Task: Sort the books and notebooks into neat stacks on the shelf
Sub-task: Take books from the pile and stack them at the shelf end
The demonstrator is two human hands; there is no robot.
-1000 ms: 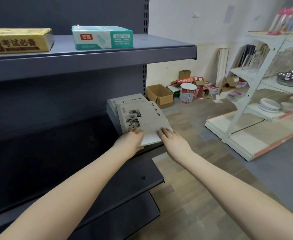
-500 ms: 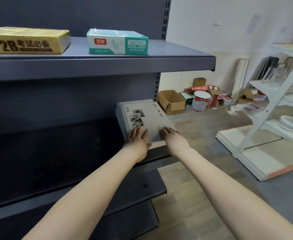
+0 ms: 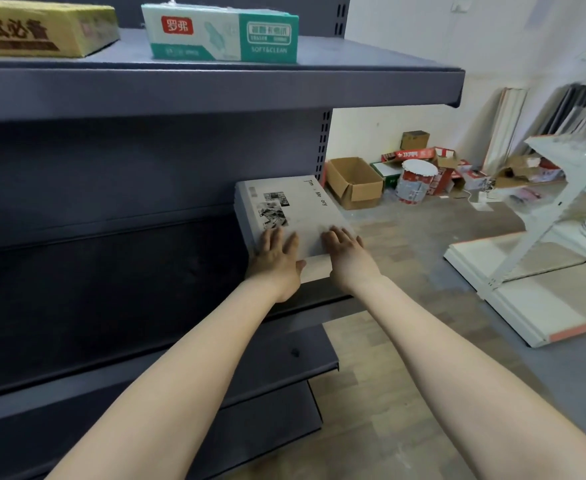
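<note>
Your left hand [image 3: 277,259] and right hand [image 3: 348,258] lay flat, fingers straight, on the book stack [image 3: 295,206]; its near edge showed between them, with the shelf [image 3: 128,299] stretching leftward.

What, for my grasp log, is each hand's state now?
Left hand: open, fingers flat on the top notebook.
Right hand: open, flat on the same notebook.

Tissue pack [image 3: 220,34] near yellow box [image 3: 38,29]
</note>
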